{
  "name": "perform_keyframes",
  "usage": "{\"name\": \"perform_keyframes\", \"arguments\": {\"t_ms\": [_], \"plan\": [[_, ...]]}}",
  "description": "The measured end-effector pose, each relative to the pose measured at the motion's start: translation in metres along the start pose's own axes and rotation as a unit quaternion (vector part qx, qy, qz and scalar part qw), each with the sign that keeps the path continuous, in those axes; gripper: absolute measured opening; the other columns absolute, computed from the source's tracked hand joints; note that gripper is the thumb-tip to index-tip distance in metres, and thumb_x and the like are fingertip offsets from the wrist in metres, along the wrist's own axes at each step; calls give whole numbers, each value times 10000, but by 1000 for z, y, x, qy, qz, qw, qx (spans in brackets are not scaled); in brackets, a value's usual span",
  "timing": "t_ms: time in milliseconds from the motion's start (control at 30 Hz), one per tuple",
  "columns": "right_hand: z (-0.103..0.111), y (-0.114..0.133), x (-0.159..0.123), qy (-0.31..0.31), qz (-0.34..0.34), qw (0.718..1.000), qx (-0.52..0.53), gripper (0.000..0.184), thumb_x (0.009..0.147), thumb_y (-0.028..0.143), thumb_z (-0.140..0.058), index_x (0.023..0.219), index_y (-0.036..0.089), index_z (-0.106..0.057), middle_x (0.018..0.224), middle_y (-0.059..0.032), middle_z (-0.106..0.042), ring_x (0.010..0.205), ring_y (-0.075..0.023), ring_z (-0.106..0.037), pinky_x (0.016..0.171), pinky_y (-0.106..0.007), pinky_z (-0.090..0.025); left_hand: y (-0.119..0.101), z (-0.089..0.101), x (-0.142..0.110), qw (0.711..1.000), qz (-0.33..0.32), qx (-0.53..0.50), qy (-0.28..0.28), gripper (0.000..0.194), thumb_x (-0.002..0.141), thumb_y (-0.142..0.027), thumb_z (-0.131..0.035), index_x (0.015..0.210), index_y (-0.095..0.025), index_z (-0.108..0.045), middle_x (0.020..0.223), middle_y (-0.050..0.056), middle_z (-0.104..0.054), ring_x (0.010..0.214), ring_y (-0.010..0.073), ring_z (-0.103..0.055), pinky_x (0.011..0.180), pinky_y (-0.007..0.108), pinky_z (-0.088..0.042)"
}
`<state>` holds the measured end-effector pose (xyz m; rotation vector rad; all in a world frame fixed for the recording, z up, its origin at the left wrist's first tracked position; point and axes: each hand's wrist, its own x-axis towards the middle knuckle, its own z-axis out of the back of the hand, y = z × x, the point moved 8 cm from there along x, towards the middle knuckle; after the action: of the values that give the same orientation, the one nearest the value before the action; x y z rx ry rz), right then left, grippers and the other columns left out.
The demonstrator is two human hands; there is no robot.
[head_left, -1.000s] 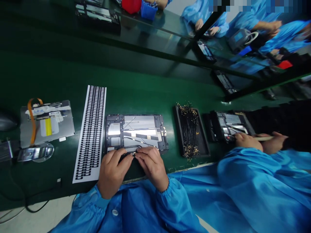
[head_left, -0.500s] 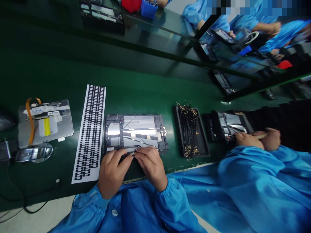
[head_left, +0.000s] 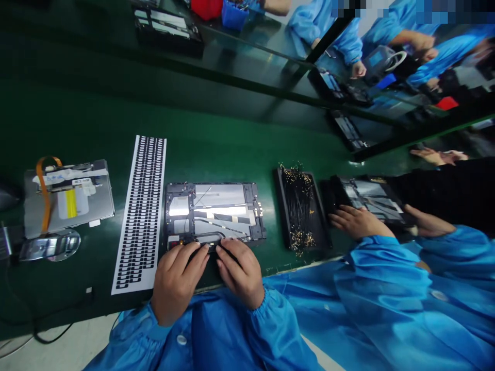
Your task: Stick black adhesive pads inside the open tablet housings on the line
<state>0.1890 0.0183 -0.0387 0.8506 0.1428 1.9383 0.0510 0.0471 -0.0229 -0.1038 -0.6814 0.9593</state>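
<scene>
Just beyond the left grip [head_left: 176, 283] and right grip [head_left: 243, 273], an opened device [head_left: 220, 196] lies on the tabletop [head_left: 216, 147], its near edge touched by both; I cannot tell if either pinches anything. Rightward lies a black tray [head_left: 320, 229].

A green-topped workbench [head_left: 216, 134] carries an open tablet housing [head_left: 220, 206], its near edge at the fingertips of the left hand [head_left: 177, 283] and right hand [head_left: 243, 272]. Just left of the left hand, reaching away beyond it, lies a white sheet of small black stickers [head_left: 139, 216]; well left of that hand, a metal-backed panel [head_left: 95, 201] with an orange ribbon cable [head_left: 46, 203]. Right of the right hand sits a black tray [head_left: 320, 226] holding gold-tipped black cables [head_left: 297, 208]
</scene>
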Motion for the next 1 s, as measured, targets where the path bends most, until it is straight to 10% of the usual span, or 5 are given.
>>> {"name": "perform_keyframes", "arguments": {"t_ms": [367, 1000], "plan": [[-1, -7, 22, -1, -96, 995, 3, 199, 966, 134, -592, 1131, 222, -659, 1068, -68, -701, 999, -210, -631, 846, -398, -489, 1, -1, -1, 1000, 4, -5, -5, 235, 866, -141, -683, 1099, -171, -686, 1041, 60, -724, 941, 208, -654, 875, 370, -500], [-3, -1, 4, 18, -3, 1000, -3, 552, 913, 43, -552, 1446, 166, -480, 1317, -158, -647, 1269, -243, -594, 1027, -458, -528, -2, 26, -17, 999, 23, -37, -5, 280, 880, -119, -658, 1160, -135, -660, 1125, 84, -713, 1041, 198, -644, 953, 366, -484]]}}
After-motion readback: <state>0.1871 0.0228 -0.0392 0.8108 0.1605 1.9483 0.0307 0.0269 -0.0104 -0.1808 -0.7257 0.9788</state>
